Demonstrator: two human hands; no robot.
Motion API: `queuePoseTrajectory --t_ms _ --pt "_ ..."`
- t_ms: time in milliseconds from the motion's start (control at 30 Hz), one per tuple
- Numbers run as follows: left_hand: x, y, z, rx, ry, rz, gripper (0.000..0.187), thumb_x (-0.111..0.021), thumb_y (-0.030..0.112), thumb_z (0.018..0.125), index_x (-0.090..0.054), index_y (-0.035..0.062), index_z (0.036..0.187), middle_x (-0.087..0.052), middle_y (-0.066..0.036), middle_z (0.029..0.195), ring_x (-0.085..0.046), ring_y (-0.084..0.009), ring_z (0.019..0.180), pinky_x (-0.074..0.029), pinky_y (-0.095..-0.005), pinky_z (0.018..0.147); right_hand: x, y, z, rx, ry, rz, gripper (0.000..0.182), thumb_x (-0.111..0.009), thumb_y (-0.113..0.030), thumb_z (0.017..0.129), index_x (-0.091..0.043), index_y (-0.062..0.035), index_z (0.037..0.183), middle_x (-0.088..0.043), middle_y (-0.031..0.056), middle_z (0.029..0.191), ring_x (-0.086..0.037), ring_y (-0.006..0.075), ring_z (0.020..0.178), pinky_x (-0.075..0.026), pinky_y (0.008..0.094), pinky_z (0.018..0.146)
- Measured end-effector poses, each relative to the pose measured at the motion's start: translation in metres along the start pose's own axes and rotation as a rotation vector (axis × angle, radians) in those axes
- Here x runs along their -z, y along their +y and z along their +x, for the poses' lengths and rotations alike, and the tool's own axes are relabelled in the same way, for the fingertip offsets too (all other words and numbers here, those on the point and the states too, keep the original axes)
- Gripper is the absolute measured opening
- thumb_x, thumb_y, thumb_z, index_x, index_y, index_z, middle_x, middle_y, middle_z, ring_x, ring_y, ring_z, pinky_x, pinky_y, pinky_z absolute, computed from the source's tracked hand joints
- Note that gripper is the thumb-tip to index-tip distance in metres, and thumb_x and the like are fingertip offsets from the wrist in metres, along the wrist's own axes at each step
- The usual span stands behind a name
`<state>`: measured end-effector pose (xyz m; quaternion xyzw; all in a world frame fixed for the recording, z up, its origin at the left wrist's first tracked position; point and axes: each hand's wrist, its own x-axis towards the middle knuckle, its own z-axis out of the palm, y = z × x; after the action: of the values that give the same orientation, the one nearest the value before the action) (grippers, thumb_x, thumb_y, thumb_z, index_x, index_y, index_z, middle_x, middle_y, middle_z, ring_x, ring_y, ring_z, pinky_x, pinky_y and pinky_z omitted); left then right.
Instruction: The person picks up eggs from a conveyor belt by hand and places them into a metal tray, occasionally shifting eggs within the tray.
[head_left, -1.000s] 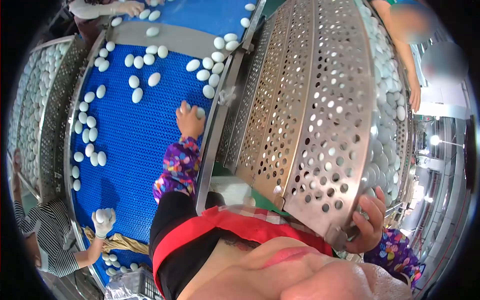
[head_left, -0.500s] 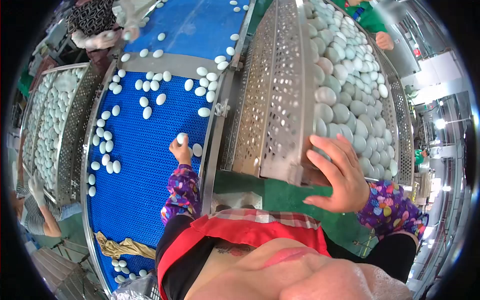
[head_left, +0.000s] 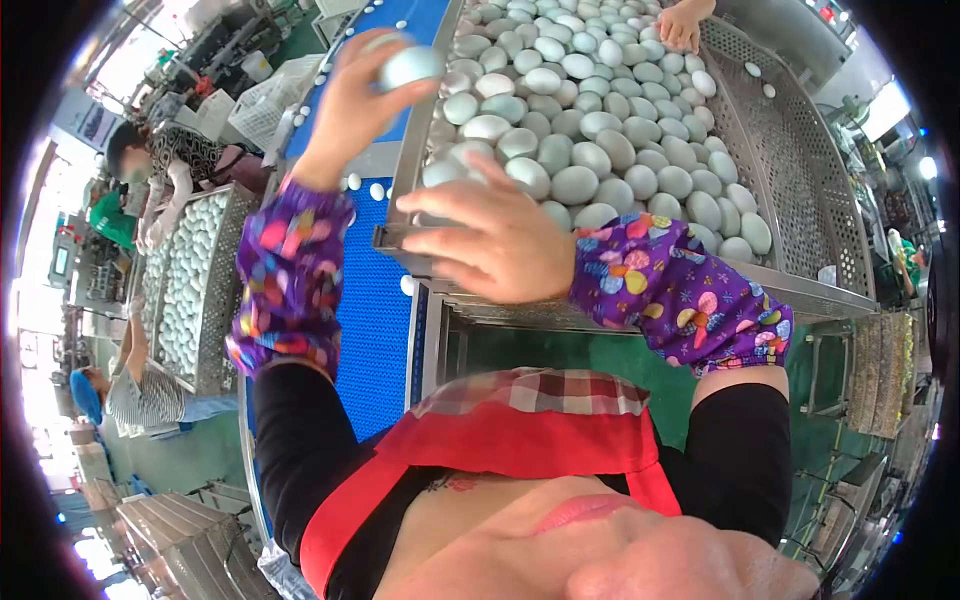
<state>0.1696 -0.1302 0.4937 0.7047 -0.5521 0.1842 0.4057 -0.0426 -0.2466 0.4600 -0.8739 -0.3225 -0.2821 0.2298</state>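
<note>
Left hand (head_left: 355,98), upper left: holds pale eggs (head_left: 411,67). Right hand (head_left: 505,245), centre: fingers spread wide, near metal bin's rim (head_left: 403,178).

Eggs (head_left: 575,185) in the bin (head_left: 800,290) — belt (head_left: 375,300) to its left (more eggs (head_left: 377,191) there).

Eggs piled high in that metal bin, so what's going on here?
Someone in flowery sleeves is handling eggs between a bin and a blue belt. Their left hand holds a pale egg up over the belt side, perhaps with a second one behind it. Their right hand is open at the bin's near corner, by the heaped eggs; whether it touches any isn't clear. Another person's hand is at the eggs farther back.
</note>
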Motion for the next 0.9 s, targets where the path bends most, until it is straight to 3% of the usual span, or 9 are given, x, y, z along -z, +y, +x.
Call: queuePoseTrajectory --t_ms 67,167,200,367,533,600,700,833,900 --pt "-0.047 0.016 0.039 -0.058 -0.187 0.069 0.042 -0.070 0.022 0.078 -0.061 0.0036 0.115 -0.052 -0.014 0.123 -0.047 -0.0268 0.119 -0.039 -0.0343 0.098 0.030 0.014 -0.009 0.104 0.195 -0.212 0.032 -0.070 -0.014 0.072 -0.063 -0.0149 0.102 -0.054 0.0018 0.119 -0.055 0.0207 0.104 -0.030 0.0490 0.100" --pt "-0.125 0.013 0.075 -0.092 -0.546 0.241 0.049 -0.068 0.039 0.080 -0.060 0.0077 0.117 -0.055 -0.015 0.109 -0.051 -0.0295 0.111 -0.043 -0.0353 0.092 0.103 0.061 -0.040 -0.113 0.344 -0.448 0.028 -0.068 -0.011 0.073 -0.065 -0.0133 0.100 -0.058 0.0049 0.111 -0.056 0.0227 0.102 -0.037 0.0415 0.095" --pt "-0.136 0.033 0.079 0.148 -0.703 0.240 0.060 -0.064 0.055 0.077 -0.060 0.0125 0.120 -0.053 -0.014 0.106 -0.053 -0.0316 0.106 -0.045 -0.0385 0.089 0.120 0.086 -0.058 -0.176 0.465 -0.542 0.027 -0.068 -0.011 0.074 -0.065 -0.0121 0.100 -0.059 0.0063 0.111 -0.056 0.0241 0.101 -0.040 0.0393 0.093" --pt "-0.173 0.037 0.067 0.322 -0.679 0.452 0.064 -0.063 0.063 0.072 -0.062 0.0182 0.118 -0.043 -0.013 0.133 -0.052 -0.0346 0.114 -0.044 -0.0445 0.092 0.173 0.112 -0.093 -0.224 0.648 -0.592 0.027 -0.066 -0.006 0.076 -0.065 -0.0086 0.103 -0.060 0.0073 0.108 -0.055 0.0260 0.102 -0.043 0.0356 0.089" --pt "-0.181 0.039 0.050 0.206 -0.598 0.627 0.059 -0.061 0.061 0.074 -0.062 0.0200 0.117 -0.042 -0.012 0.133 -0.054 -0.0347 0.111 -0.047 -0.0441 0.090 0.165 0.098 -0.090 -0.302 0.601 -0.605 0.027 -0.066 -0.008 0.079 -0.065 -0.0103 0.106 -0.060 0.0079 0.108 -0.056 0.0251 0.102 -0.043 0.0350 0.091" --pt "-0.181 0.044 0.045 0.205 -0.604 0.617 0.059 -0.058 0.058 0.079 -0.057 0.0190 0.124 -0.039 -0.010 0.139 -0.046 -0.0332 0.121 -0.043 -0.0471 0.095 0.169 0.086 -0.089 -0.325 0.654 -0.625 0.024 -0.065 -0.008 0.074 -0.063 -0.0045 0.097 -0.059 0.0137 0.104 -0.055 0.0335 0.099 -0.043 0.0417 0.085" --pt "-0.187 0.026 0.033 0.130 -0.527 0.534 0.058 -0.053 0.053 0.086 -0.047 0.0190 0.133 -0.036 -0.008 0.143 -0.032 -0.0317 0.133 -0.034 -0.0539 0.103 0.166 0.086 -0.089 -0.353 0.607 -0.614 0.033 -0.065 -0.003 0.070 -0.060 -0.0053 0.102 -0.053 0.0116 0.110 -0.050 0.0329 0.103 -0.040 0.0412 0.089" --pt "-0.181 0.028 0.026 0.159 -0.591 0.614 0.058 -0.043 0.047 0.094 -0.031 0.0214 0.144 -0.025 -0.007 0.151 -0.021 -0.0297 0.140 -0.025 -0.0517 0.109 0.165 0.084 -0.087 -0.361 0.571 -0.600 0.033 -0.064 -0.003 0.069 -0.060 -0.0044 0.102 -0.054 0.0120 0.105 -0.052 0.0314 0.099 -0.040 0.0393 0.087" --pt "-0.183 0.030 0.026 -0.074 -0.664 0.503 0.054 -0.036 0.045 0.097 -0.027 0.0232 0.146 -0.019 -0.006 0.154 -0.019 -0.0270 0.141 -0.021 -0.0574 0.109 0.168 0.090 -0.094 -0.351 0.568 -0.589 0.033 -0.064 -0.003 0.069 -0.060 -0.0046 0.102 -0.054 0.0123 0.105 -0.052 0.0314 0.099 -0.041 0.0395 0.087"
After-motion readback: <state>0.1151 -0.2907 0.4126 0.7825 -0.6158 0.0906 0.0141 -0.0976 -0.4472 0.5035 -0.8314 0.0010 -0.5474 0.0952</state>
